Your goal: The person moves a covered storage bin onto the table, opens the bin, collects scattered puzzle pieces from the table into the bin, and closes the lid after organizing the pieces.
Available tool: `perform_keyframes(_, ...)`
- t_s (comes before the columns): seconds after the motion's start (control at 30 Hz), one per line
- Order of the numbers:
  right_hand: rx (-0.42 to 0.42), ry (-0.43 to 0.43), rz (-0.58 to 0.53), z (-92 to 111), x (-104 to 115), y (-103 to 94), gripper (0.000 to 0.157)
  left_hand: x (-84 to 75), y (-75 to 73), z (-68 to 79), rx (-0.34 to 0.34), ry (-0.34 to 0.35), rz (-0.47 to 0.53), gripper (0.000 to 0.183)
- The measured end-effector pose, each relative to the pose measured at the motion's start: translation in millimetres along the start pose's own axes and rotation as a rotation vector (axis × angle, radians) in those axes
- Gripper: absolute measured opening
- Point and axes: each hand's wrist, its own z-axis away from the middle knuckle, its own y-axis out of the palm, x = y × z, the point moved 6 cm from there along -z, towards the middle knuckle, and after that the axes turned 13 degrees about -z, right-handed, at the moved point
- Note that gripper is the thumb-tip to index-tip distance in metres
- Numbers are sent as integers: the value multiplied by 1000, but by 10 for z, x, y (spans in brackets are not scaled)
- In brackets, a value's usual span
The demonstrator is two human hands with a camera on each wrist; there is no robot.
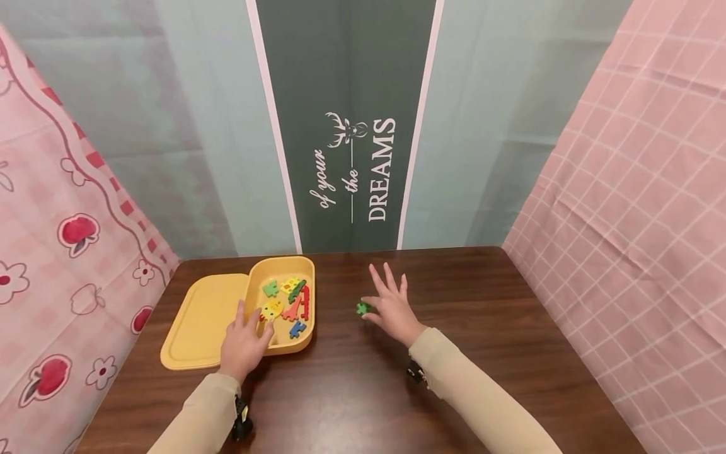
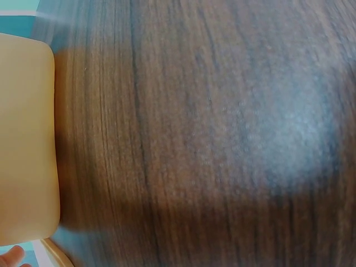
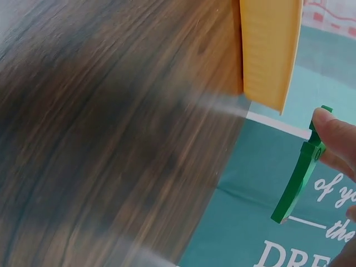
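Between thumb and finger my right hand (image 1: 394, 310) pinches a green puzzle piece (image 3: 297, 178), held above the table to the right of a yellow box. In the head view that piece is mostly covered by the fingers. My left hand (image 1: 244, 345) reaches over the near left side of the yellow box (image 1: 311, 302), fingers spread, the tips close to a yellow animal-shaped piece (image 1: 272, 309); contact cannot be told. Also in the box lie a light green piece (image 1: 270, 289), a spotted yellow piece (image 1: 290, 285), a pink piece (image 1: 292, 310), a red piece (image 1: 305, 302) and a blue piece (image 1: 297, 329).
A yellow lid (image 1: 198, 321) lies against the box's left side on the brown wooden table (image 1: 482, 302). Behind the table hangs a green curtain (image 1: 346, 75) with white lettering. Pink cloths stand at both sides, the right one (image 1: 641, 189) checked.
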Motion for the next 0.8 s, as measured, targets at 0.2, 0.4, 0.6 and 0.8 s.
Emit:
perform_keyframes(0.2,37,-15,-17,-88,115,40,37,-24,-6,-6,-1,-13,11,62)
perform_keyframes(0.4,39,-58,-5,-182,253,88,36,-27,-32,-18,-6,-17,21,62)
perform_keyframes(0.6,52,-89,25,-230,367,160,34,-2,11,-3,13,-24,22,62)
perform_keyframes(0.8,62,-98,38,-284,476,185,33,7,19,-10,10,-27,23,63)
